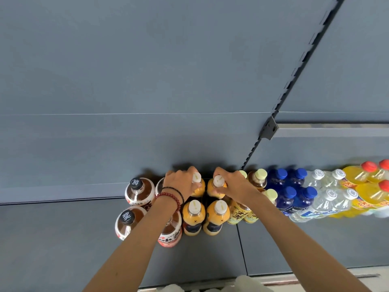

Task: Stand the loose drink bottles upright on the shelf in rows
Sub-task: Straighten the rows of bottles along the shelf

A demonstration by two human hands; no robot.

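Two orange juice bottles stand upright at the back of the grey shelf (63, 239), side by side with a narrow gap between them: the left back juice bottle (199, 187) and the right back juice bottle (214, 187). The left hand (181, 183) is clamped around the neck and white cap of the first, the right hand (233, 185) around the neck of the second, fingers wrapped just under the cap. At 6 o'clock from them, two front juice bottles (203, 218) stand in a matching pair. At 9 o'clock, brown tea bottles (134, 205) with dark caps stand in two rows, one partly hidden by the left forearm. At 3 o'clock come yellow-labelled tea bottles (255, 180) with pale caps, then blue bottles (291, 190), clear bottles (330, 197) and, blurred at the edge, what seem to be yellow bottles with red caps (370, 186). A red bead bracelet (171, 198) and black bands circle the left wrist
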